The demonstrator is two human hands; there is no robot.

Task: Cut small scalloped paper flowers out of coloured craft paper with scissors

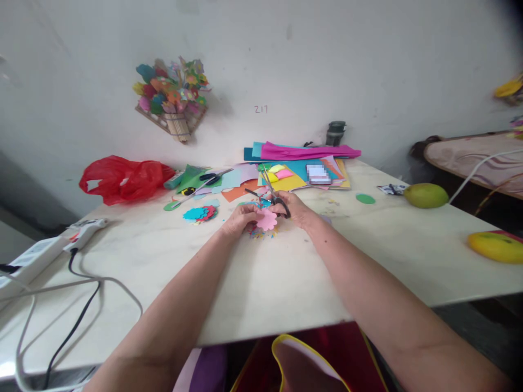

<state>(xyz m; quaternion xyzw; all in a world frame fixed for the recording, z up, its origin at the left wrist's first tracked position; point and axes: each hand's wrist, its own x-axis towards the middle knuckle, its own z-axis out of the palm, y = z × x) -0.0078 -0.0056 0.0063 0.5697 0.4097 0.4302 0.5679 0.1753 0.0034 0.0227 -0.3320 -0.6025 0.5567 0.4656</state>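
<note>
A pink scalloped paper piece [267, 219] is pinched in my left hand [241, 219], near the table's middle. My right hand [292, 208] is closed on black-handled scissors [274, 197], whose blades are spread apart and point up and to the left, away from me. The scissors are just behind the pink piece. Small coloured paper scraps [261, 234] lie under and around my hands. To the left of my left hand rest blue scalloped pieces [196, 214] and red ones [210, 212].
Coloured sheets [294, 175], a second pair of scissors [212, 177] and a red plastic bag [122, 178] lie along the back. A green disc [365, 198] and yellow-green fruit [426, 195] are at right. Cables and a power strip [87, 233] occupy the left.
</note>
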